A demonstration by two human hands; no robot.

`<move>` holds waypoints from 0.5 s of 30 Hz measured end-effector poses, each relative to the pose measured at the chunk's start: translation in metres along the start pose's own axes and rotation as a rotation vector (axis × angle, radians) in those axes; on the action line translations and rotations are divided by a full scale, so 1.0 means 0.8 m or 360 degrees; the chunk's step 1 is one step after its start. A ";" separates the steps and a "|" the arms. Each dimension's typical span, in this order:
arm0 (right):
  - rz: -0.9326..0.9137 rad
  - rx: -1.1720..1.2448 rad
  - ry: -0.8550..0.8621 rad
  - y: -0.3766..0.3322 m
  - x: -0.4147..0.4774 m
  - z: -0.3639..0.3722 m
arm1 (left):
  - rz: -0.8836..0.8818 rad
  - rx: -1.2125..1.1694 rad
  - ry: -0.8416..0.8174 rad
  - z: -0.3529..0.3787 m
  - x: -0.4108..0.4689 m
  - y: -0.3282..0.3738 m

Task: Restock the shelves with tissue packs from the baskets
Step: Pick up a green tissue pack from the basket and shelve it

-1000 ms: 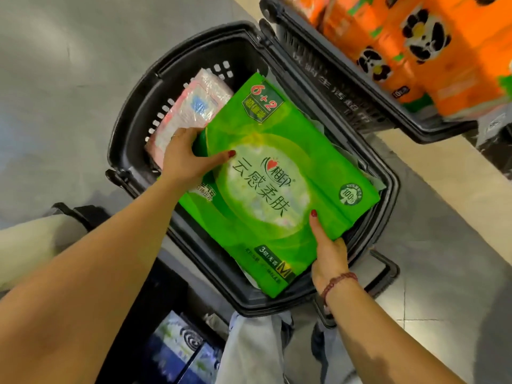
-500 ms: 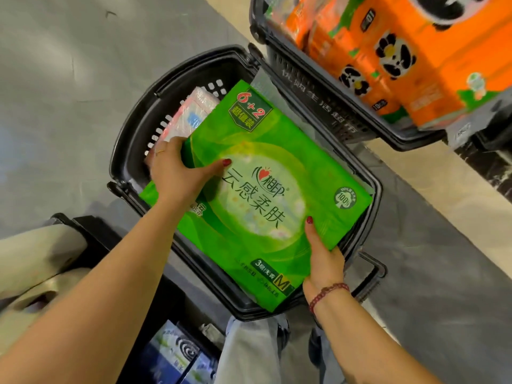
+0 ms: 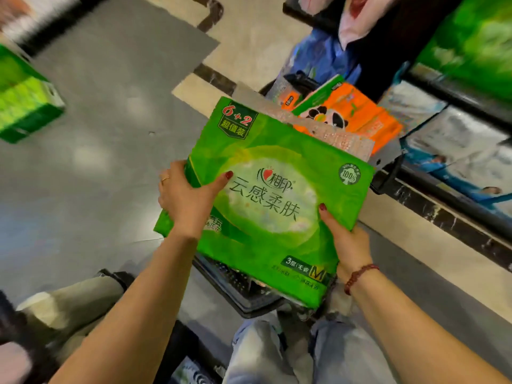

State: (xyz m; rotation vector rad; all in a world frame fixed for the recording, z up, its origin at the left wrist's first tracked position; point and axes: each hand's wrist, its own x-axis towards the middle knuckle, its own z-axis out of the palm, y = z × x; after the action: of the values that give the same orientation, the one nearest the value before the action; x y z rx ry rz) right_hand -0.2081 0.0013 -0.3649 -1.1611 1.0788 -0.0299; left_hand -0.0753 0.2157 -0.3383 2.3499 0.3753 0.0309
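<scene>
1. Left hand (image 3: pixel 185 200) pinches the green tissue pack (image 3: pixel 271 195) at its left edge, thumb on top; right hand (image 3: pixel 349 242) clasps its near right corner, the pack aloft over the black basket (image 3: pixel 241 292).
2. I judge it best kept level while I swing it toward the shelf (image 3: pixel 468 97) on my right.
3. A second ago it lay inside the basket.

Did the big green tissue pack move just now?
Yes. The green tissue pack has come up out of the black basket; the left hand and right hand now hold it above the basket's rim.
</scene>
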 end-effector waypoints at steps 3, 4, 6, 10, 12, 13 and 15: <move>-0.0223 0.0008 -0.0104 -0.070 -0.019 -0.032 | 0.0108 -0.0148 0.0074 -0.028 -0.027 0.061; -0.0287 0.0008 -0.0127 -0.093 -0.022 -0.044 | 0.0139 -0.0205 0.0093 -0.034 -0.035 0.082; -0.0407 -0.0021 -0.0153 -0.142 -0.030 -0.072 | 0.0205 -0.0318 0.0132 -0.043 -0.054 0.125; -0.0634 -0.0145 -0.0144 -0.238 -0.043 -0.144 | 0.0349 -0.0542 0.0205 -0.046 -0.100 0.214; -0.0751 -0.0178 -0.0137 -0.282 -0.052 -0.185 | 0.0418 -0.0601 0.0238 -0.043 -0.130 0.259; -0.0805 -0.0190 -0.0124 -0.300 -0.056 -0.203 | 0.0435 -0.0619 0.0246 -0.042 -0.144 0.278; -0.0913 -0.0221 -0.0082 -0.341 -0.068 -0.245 | 0.0496 -0.0659 0.0269 -0.039 -0.175 0.323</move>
State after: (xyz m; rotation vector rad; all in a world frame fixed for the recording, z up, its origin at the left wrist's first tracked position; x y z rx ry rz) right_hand -0.2408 -0.2353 -0.1227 -1.5583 0.6817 -0.3755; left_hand -0.1465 0.0220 -0.1272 1.9762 0.0681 0.4185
